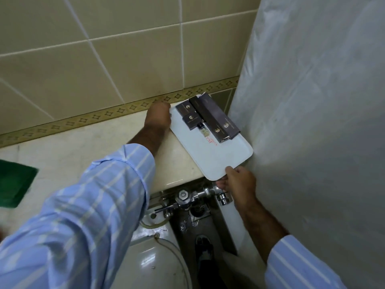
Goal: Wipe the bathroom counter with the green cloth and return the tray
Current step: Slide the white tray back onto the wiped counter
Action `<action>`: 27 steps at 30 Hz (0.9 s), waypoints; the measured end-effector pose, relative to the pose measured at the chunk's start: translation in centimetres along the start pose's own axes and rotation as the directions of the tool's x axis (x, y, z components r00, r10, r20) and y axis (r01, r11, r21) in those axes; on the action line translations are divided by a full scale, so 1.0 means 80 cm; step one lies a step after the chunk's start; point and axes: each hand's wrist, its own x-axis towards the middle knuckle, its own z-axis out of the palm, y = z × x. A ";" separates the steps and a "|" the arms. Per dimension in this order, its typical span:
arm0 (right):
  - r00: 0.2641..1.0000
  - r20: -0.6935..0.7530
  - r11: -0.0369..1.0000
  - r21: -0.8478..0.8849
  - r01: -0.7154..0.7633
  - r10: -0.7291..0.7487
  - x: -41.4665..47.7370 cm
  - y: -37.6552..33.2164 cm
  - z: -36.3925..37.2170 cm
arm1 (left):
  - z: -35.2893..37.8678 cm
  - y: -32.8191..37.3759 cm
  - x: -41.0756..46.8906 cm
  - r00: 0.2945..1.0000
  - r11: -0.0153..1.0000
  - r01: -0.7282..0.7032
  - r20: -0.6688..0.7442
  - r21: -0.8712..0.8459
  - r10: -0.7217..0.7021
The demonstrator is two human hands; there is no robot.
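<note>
A white rectangular tray (218, 157) lies on the right end of the pale marble counter (87, 151), its near corner hanging over the counter's edge. Several dark toiletry boxes (210, 117) rest on its far half. My left hand (158, 117) grips the tray's far left edge by the tiled wall. My right hand (239, 182) pinches the tray's near corner, thumb on top. The green cloth (14, 182) lies flat on the counter at the far left, apart from both hands.
A grey shower curtain (312, 122) hangs right beside the tray. Below the counter are a chrome flush valve (187, 199) and the white toilet (158, 263). A beige tiled wall (104, 49) backs the counter. My shoe (204, 247) stands on the dark floor.
</note>
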 end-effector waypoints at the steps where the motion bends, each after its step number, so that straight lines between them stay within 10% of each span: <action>1: 1.000 -0.016 0.999 -0.047 0.023 -0.024 0.000 0.001 0.000 | -0.006 -0.010 -0.007 1.000 1.000 0.021 -0.010 -0.022 -0.021; 11: 0.925 0.113 0.725 -0.589 0.356 -0.362 -0.036 -0.067 0.036 | -0.090 -0.132 -0.162 0.907 0.866 0.350 -0.101 -0.358 -0.409; 18: 0.795 0.412 0.464 -0.653 0.599 -0.446 -0.034 -0.112 0.136 | -0.120 -0.233 -0.258 0.765 0.669 0.516 -0.062 -0.535 -0.641; 27: 0.719 0.465 0.314 -0.678 0.664 -0.517 -0.014 -0.103 0.221 | -0.092 -0.279 -0.281 0.680 0.510 0.571 0.022 -0.643 -0.733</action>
